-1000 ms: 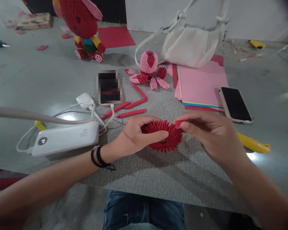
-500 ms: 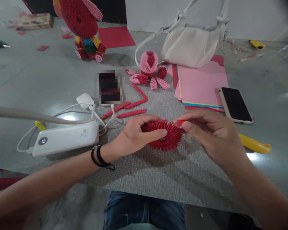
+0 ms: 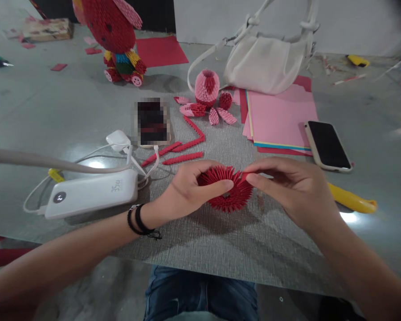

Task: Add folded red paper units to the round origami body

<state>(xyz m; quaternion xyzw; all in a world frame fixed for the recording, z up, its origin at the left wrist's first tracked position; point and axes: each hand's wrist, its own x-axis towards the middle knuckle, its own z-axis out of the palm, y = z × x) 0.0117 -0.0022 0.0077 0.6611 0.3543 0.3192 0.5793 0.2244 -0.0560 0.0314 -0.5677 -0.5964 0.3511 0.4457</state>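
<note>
A round, spiky ring of folded red paper pieces [image 3: 235, 196] is gripped by my left hand [image 3: 194, 187], its thumb lying across the top and the other fingers hidden behind the ring. Between thumb and forefinger, my right hand [image 3: 287, 187] pinches a small folded red paper piece [image 3: 244, 176], which meets the ring's upper right edge. Behind the ring lie chains of red folded pieces [image 3: 183, 158]. Farther back stands a pink and red folded-paper body [image 3: 207, 88] with loose petal-shaped parts [image 3: 214, 116] around it.
Left of my hands lie a white power bank [image 3: 93, 194] with cables and a phone [image 3: 152, 122]. To the right are coloured paper sheets [image 3: 280, 118], another phone [image 3: 329, 146] and a yellow tool [image 3: 354, 199]. A white handbag [image 3: 265, 62] and a folded-paper figure [image 3: 120, 40] stand behind.
My right hand has moved slightly left, bringing the small red paper piece from beside the ring onto its upper right edge. My left hand keeps its hold.
</note>
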